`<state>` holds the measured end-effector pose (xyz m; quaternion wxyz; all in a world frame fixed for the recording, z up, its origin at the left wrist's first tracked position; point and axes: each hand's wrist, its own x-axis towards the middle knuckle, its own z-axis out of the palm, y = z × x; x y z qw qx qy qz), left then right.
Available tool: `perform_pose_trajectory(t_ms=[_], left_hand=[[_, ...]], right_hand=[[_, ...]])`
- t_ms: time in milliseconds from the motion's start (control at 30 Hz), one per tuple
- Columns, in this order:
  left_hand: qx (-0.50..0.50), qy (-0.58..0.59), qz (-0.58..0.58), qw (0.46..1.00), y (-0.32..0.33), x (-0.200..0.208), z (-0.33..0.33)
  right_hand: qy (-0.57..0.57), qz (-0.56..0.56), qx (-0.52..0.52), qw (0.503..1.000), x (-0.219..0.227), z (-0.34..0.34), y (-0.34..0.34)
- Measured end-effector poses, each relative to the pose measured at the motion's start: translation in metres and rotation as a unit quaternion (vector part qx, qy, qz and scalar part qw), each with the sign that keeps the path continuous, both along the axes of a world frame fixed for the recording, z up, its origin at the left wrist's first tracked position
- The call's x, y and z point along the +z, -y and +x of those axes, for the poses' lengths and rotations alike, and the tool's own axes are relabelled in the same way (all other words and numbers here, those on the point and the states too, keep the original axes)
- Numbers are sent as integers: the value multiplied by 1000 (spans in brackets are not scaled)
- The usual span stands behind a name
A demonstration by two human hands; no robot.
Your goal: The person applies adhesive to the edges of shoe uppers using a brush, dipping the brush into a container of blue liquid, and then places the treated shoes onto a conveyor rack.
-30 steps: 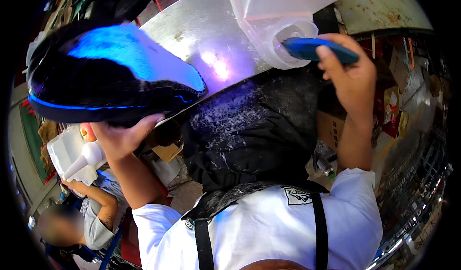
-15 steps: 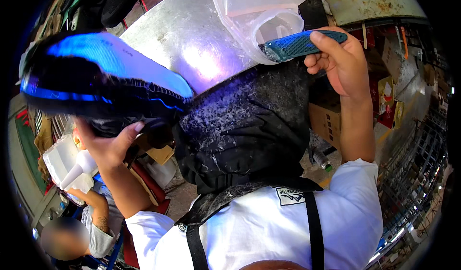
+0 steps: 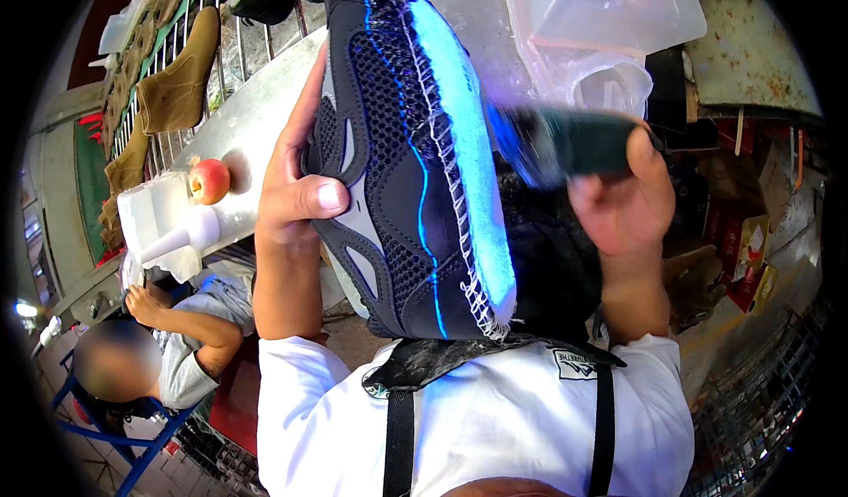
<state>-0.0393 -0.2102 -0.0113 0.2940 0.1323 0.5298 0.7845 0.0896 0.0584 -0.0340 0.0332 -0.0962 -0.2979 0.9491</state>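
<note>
In my left hand (image 3: pixel 291 205) is a black mesh shoe upper (image 3: pixel 384 170) with grey trim, its thumb resting on the side. The upper stands tilted upright, its bottom turned to the right. The bottom lining (image 3: pixel 459 135) glows bright blue, with white stitching along its edge and a thin glowing blue line on the side. My right hand (image 3: pixel 629 197) grips a dark green brush (image 3: pixel 579 144) by its handle. Motion smears the brush head, which is close to the bottom lining; whether they touch I cannot tell.
Behind the brush, a clear plastic cup (image 3: pixel 649 86) lies by a translucent bin on the metal table (image 3: pixel 265 77). An apple (image 3: pixel 210 181), a white nozzle bottle (image 3: pixel 190 235) and tan boots (image 3: pixel 181 73) on a rack are at left. A seated person (image 3: pixel 199 338) works nearby.
The shoe upper has come from the left to the middle and turned from lying flat to standing upright. My right hand has lifted the brush away from the cup, down toward the upper.
</note>
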Motion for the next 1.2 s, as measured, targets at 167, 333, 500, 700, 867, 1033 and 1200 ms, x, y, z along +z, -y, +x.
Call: perform_pose_trajectory(t_ms=[167, 333, 500, 700, 867, 1033, 1200], left_hand=[[-13, -17, -15, 1000, 2, 1, 4], [-14, -30, -22, 999, 4, 8, 3], [-40, -47, -23, 998, 4, 11, 1], [-50, -70, -35, 996, 6, 18, 5], [-36, -65, -37, 997, 5, 17, 6], [-30, -58, -28, 997, 6, 15, 12], [-42, -62, -29, 997, 6, 13, 8]], right_hand=[[-180, 151, 3, 972, -7, -20, 18], [-315, 336, 98, 882, 24, 6, -17], [-273, 426, 77, 859, 52, -16, -39], [-359, 569, 4, 740, 54, -37, -28], [-373, 631, 50, 679, 72, -33, -36], [-386, 628, 73, 672, 66, -32, -39], [-376, 635, 83, 670, 70, -28, -36]])
